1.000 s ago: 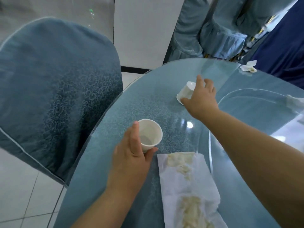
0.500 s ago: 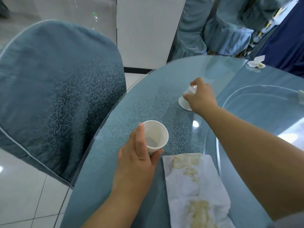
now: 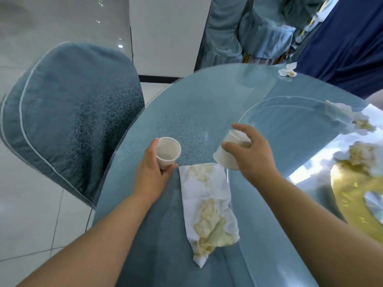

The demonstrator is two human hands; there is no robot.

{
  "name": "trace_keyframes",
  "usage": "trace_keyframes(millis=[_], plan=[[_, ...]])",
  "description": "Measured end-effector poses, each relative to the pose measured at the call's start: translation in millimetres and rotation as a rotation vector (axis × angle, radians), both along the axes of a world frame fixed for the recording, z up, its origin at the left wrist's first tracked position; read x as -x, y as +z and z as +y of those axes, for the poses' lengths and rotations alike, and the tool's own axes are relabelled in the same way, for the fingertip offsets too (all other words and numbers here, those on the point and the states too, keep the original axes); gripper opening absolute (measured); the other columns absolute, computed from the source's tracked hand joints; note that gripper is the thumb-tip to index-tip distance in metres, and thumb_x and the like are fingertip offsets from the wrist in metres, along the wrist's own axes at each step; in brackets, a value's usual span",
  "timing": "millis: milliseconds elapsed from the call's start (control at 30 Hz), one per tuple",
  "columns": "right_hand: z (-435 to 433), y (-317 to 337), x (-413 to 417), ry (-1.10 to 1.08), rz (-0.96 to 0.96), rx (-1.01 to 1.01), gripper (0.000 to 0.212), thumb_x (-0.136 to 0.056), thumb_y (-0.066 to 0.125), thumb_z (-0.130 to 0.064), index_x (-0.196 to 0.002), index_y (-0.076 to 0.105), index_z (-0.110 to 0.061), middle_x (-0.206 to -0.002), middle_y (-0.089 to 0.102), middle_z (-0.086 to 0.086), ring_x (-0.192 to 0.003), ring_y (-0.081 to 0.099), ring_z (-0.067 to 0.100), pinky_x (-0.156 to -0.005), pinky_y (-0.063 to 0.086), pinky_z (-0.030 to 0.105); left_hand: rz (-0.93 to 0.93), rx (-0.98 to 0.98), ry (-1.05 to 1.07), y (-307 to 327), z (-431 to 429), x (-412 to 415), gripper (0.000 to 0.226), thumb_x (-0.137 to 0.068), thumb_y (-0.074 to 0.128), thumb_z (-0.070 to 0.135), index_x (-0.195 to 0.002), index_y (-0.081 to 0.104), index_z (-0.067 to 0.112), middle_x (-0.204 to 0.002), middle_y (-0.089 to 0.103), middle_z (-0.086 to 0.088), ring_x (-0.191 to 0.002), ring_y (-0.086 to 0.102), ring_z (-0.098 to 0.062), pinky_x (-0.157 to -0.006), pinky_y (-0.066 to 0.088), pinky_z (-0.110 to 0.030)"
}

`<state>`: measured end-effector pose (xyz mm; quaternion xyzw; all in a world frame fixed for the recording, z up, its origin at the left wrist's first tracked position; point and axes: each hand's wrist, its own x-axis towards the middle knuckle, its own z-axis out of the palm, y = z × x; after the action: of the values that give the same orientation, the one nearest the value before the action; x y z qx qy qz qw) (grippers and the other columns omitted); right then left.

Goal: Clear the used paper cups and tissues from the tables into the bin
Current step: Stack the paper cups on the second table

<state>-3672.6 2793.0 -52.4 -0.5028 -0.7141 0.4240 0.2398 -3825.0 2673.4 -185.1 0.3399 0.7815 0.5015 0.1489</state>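
Observation:
My left hand (image 3: 152, 171) grips an upright white paper cup (image 3: 168, 151) near the table's left edge. A second white paper cup (image 3: 227, 157), tipped on its side with the mouth toward me, is held off the glass by my right hand (image 3: 251, 156). Between the two hands, nearer to me, a stained white tissue (image 3: 208, 210) lies flat on the round glass table (image 3: 196, 112). A small crumpled tissue (image 3: 288, 70) sits at the table's far edge. More soiled tissues (image 3: 350, 121) lie on the glass turntable (image 3: 290, 121) at right.
A chair in a blue-grey cover (image 3: 68, 112) stands close against the table's left side. More covered chairs (image 3: 248, 32) and a dark blue cloth (image 3: 348, 42) stand beyond the far edge. A gold plate (image 3: 352, 195) sits at right. White floor tiles (image 3: 31, 224) lie at lower left.
My right hand has closed on the far cup, lifted it off the glass and brought it back toward me. The left hand keeps its hold on the near cup.

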Motion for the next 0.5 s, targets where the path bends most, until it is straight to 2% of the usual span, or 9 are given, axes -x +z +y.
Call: trace_keyframes(millis=[67, 133, 200, 300, 400, 500], plan=[[-24, 12, -22, -0.038, -0.004, 0.059, 0.06, -0.077, 0.076, -0.017, -0.13, 0.049, -0.028, -0.108, 0.056, 0.001, -0.084, 0.057, 0.01, -0.071, 0.045, 0.024, -0.095, 0.029, -0.028, 9, -5, -1, 0.079, -0.082, 0.073, 0.017, -0.145, 0.025, 0.02, -0.133, 0.046, 0.002, -0.114, 0.049, -0.02, -0.089, 0.035, -0.025], [-48, 24, -43, -0.101, 0.025, 0.141, 0.071, -0.072, 0.081, -0.017, -0.133, 0.044, -0.02, -0.114, 0.055, 0.002, -0.093, 0.057, 0.015, -0.078, 0.048, 0.03, -0.188, 0.037, -0.047, 22, -11, -6, 0.079, -0.082, 0.072, 0.011, -0.144, 0.025, 0.021, -0.125, 0.043, 0.006, -0.108, 0.045, -0.014, -0.087, 0.033, -0.023], [-71, 33, -64, -0.13, 0.052, 0.213, 0.065, -0.068, 0.084, -0.016, -0.122, 0.048, -0.017, -0.111, 0.06, 0.002, -0.09, 0.06, 0.014, -0.071, 0.051, 0.03, -0.264, 0.051, -0.05, 32, -22, -16, 0.079, -0.08, 0.073, 0.006, -0.142, 0.027, 0.02, -0.121, 0.044, 0.006, -0.106, 0.045, -0.013, -0.086, 0.034, -0.023], [-105, 42, -95, -0.131, 0.055, 0.257, 0.055, -0.065, 0.085, -0.015, -0.111, 0.055, -0.019, -0.101, 0.064, 0.001, -0.082, 0.062, 0.009, -0.059, 0.048, 0.021, -0.336, 0.051, -0.05, 39, -47, -40, 0.077, -0.075, 0.076, 0.002, -0.137, 0.034, 0.018, -0.116, 0.049, 0.004, -0.103, 0.05, -0.016, -0.084, 0.037, -0.025], [-132, 48, -123, -0.156, 0.103, 0.283, 0.056, -0.068, 0.083, -0.011, -0.117, 0.059, -0.016, -0.1, 0.065, 0.0, -0.081, 0.062, 0.006, -0.056, 0.048, 0.014, -0.379, 0.05, -0.023, 48, -75, -71, 0.075, -0.072, 0.079, 0.005, -0.132, 0.038, 0.022, -0.11, 0.052, 0.005, -0.101, 0.054, -0.019, -0.082, 0.042, -0.03], [-158, 54, -146, -0.18, 0.159, 0.305, 0.057, -0.073, 0.08, -0.012, -0.125, 0.058, -0.02, -0.104, 0.063, -0.005, -0.082, 0.062, 0.004, -0.056, 0.048, 0.01, -0.389, 0.041, -0.022, 64, -102, -104, 0.074, -0.071, 0.08, 0.008, -0.129, 0.039, 0.031, -0.113, 0.049, 0.011, -0.105, 0.051, -0.016, -0.083, 0.042, -0.031]])
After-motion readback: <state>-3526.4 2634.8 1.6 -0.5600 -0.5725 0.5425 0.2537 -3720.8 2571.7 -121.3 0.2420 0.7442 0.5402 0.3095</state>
